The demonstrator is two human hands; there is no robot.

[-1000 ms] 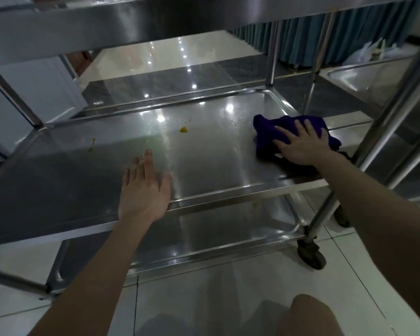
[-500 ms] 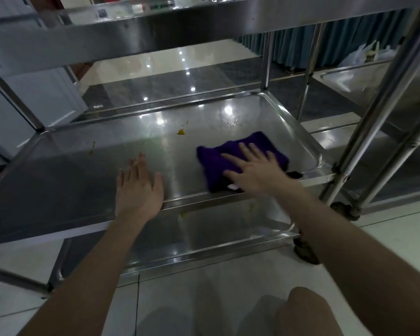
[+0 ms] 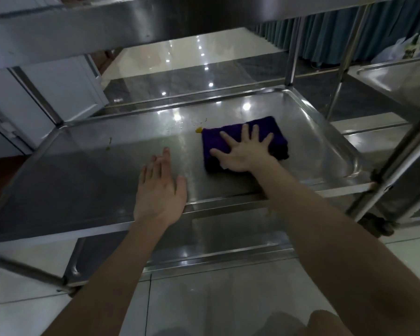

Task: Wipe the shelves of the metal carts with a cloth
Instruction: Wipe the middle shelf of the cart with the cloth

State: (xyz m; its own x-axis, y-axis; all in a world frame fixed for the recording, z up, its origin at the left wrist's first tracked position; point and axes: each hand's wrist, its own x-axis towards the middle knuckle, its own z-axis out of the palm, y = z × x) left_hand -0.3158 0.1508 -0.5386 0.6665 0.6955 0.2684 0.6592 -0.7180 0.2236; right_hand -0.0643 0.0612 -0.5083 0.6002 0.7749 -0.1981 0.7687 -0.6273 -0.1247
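The right hand [image 3: 243, 151] is sliding the purple cloth [image 3: 274, 128] away from the front lip, deeper onto the middle shelf [image 3: 83, 180] than a moment ago. Nearest, the left hand [image 3: 159, 190] is lying flat, fingers straight, bracing the cart. The right is pressing down with fingers spread, clasping nothing. The cloth's far corner is reaching the yellow crumb [image 3: 198, 129]; a smear [image 3: 109, 144] further left is awaiting wiping.

Head view looks forward and down, close over the cart's middle shelf [image 3: 83, 190].
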